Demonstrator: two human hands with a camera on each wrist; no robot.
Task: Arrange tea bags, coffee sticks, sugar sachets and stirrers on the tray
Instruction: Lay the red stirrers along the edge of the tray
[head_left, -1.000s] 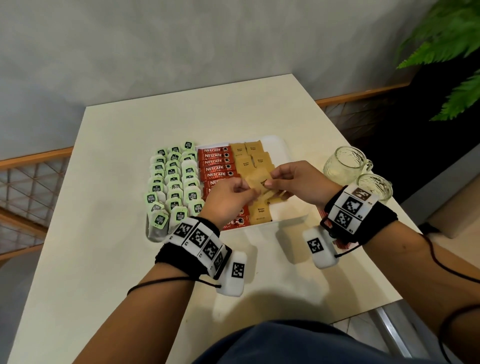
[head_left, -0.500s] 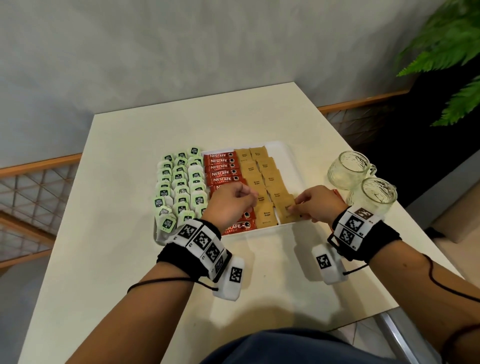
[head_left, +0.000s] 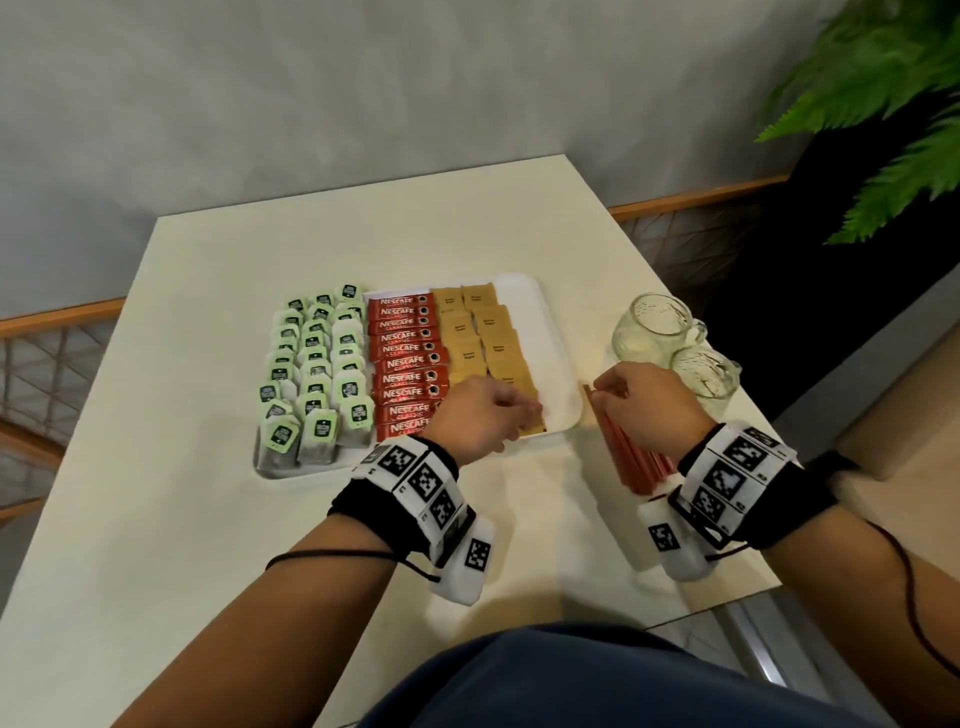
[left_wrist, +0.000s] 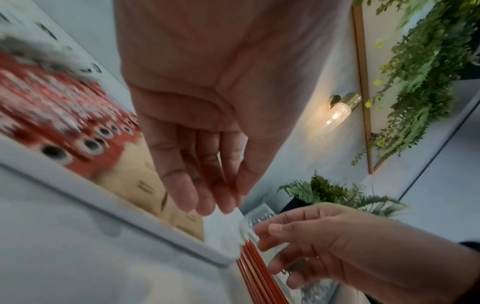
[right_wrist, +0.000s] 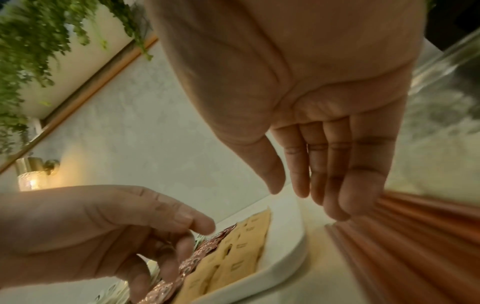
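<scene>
We see the orange stirrers (head_left: 628, 457) lying on the table (head_left: 208, 519), just right of the white tray (head_left: 563, 364). Our right hand (head_left: 647, 410) hovers over them, fingers loose, holding nothing. Our left hand (head_left: 483, 421), fingers relaxed, is over the brown sugar sachets (head_left: 498, 343).

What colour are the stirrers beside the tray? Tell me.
Orange-red stirrers, clearest in the head view.

Readable text: only one brand on my tray.
"NESCAFE CLASSIC" in white on the red coffee sticks (head_left: 408, 364). Brown sugar sachets (head_left: 470, 332) and green tea bag tags (head_left: 317, 364) carry print too small to read. My wrist bands (head_left: 421, 475) show square coded markers, no letters.
</scene>
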